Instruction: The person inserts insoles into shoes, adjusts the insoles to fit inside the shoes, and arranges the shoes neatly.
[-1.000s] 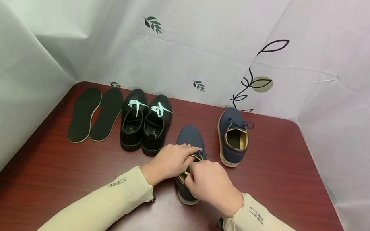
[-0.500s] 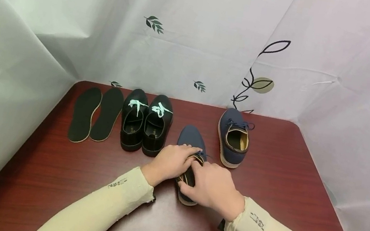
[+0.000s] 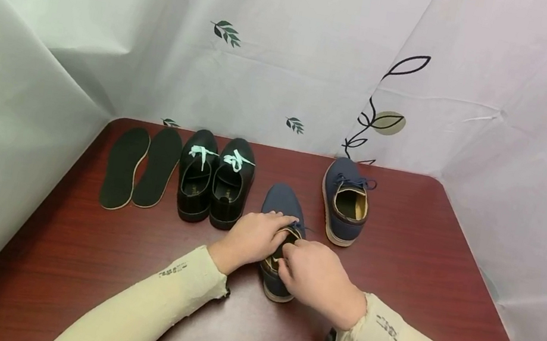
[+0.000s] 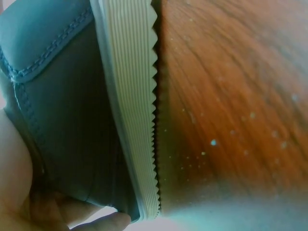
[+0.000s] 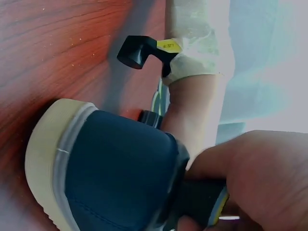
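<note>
A navy lace-up shoe point(image 3: 283, 199) stands on the table, toe pointing away. My left hand point(image 3: 253, 236) grips it around the laces and tongue; in the left wrist view, fingers wrap its dark upper point(image 4: 72, 110) above the ribbed pale sole point(image 4: 132, 96). At the shoe's opening, my right hand point(image 3: 318, 274) has its thumb and fingers curled. In the right wrist view they pinch a dark insole point(image 5: 199, 199) with a yellowish edge, sticking up out of the shoe above the heel point(image 5: 120, 168). The insole's front part is hidden inside the shoe.
The matching navy shoe point(image 3: 344, 203) stands farther back to the right. Two black shoes with pale laces point(image 3: 214, 184) stand back left, beside two dark insoles point(image 3: 141, 172) lying flat. White patterned cloth point(image 3: 281, 57) hangs around the reddish-brown table point(image 3: 165, 297).
Half a second ago my right fingers and thumb were spread over the shoe's opening; now they have drawn together again in a pinch. My left hand stays in place on the shoe.
</note>
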{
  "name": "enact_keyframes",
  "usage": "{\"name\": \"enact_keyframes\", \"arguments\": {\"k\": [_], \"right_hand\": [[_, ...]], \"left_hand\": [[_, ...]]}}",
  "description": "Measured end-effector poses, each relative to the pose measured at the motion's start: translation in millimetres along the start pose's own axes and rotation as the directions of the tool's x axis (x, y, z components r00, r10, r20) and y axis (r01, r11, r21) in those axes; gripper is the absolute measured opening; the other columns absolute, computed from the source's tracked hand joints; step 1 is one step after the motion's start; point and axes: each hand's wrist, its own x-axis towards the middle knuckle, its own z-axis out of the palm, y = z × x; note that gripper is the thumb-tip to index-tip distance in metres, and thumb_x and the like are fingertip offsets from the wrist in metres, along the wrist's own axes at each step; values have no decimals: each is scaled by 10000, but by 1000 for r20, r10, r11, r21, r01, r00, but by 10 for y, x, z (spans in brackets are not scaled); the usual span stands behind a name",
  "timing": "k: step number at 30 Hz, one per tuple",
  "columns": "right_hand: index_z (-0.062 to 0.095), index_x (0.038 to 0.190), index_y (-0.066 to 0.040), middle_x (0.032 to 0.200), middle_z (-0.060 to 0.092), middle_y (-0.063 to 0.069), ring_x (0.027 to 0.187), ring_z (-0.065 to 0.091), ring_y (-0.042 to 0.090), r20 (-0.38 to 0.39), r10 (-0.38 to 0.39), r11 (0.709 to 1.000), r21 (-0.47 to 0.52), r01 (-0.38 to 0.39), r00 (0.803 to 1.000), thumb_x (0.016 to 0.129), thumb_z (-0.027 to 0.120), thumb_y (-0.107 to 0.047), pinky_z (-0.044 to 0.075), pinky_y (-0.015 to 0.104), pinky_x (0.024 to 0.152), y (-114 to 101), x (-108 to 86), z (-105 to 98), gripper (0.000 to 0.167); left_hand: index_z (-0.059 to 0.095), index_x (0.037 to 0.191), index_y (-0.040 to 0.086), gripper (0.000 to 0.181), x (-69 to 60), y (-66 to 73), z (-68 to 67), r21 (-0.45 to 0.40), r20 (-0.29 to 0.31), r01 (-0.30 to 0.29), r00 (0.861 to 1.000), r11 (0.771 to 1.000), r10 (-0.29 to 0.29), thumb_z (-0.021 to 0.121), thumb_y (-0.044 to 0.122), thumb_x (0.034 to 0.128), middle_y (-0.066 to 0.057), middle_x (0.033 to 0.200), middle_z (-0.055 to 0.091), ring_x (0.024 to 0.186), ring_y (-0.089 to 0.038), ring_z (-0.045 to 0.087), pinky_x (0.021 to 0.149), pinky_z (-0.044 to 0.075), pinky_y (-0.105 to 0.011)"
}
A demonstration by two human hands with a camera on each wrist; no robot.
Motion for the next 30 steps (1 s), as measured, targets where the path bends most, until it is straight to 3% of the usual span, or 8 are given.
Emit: {"name": "enact_keyframes", "arguments": {"k": [8,15,20,26,30], "right_hand": [[630,707,-127,629,532,-26,566,539,154,-55,-52,998,-44,50,997,893,710,-199,500,311,562,-10,35,84,215],[691,802,-97,673,596,-9,612,589,185,-44,-37,998,-45,35,998,892,726,-205,517,342,603,37,118,153,145],[673,697,-148,637,542,-39,581,551,151,-39,-38,999,25,39,999,876,751,-268,492,315,573,74,124,197,230],[648,629,-178,582,495,-59,580,520,128,31,-91,993,76,89,995,924,694,-390,493,312,637,118,114,141,366],[672,716,-168,599,535,-60,612,532,129,81,-104,993,71,99,991,993,590,-396,470,330,741,124,51,82,369]], "left_hand": [[623,1366,219,355,3,0,11,16,-3,-6,1000,1000,6,532,309,1035,-98,1280,685,1160,-240,669,884,568,-438],[603,1392,233,365,3,-7,-8,4,14,-12,1000,1000,12,486,312,1055,-83,1285,685,1165,-223,666,873,570,-428],[567,1434,257,392,-15,-13,-17,-35,9,15,1000,999,-15,486,304,1053,-112,1331,655,1202,-237,648,898,561,-443],[571,1433,269,401,-24,-7,-16,-71,-44,36,998,997,-39,514,298,1038,-129,1343,644,1190,-253,656,892,560,-473],[570,1434,269,405,-16,-2,-14,-59,-50,36,998,998,-39,530,289,1031,-121,1325,658,1183,-251,660,891,563,-461]]}}
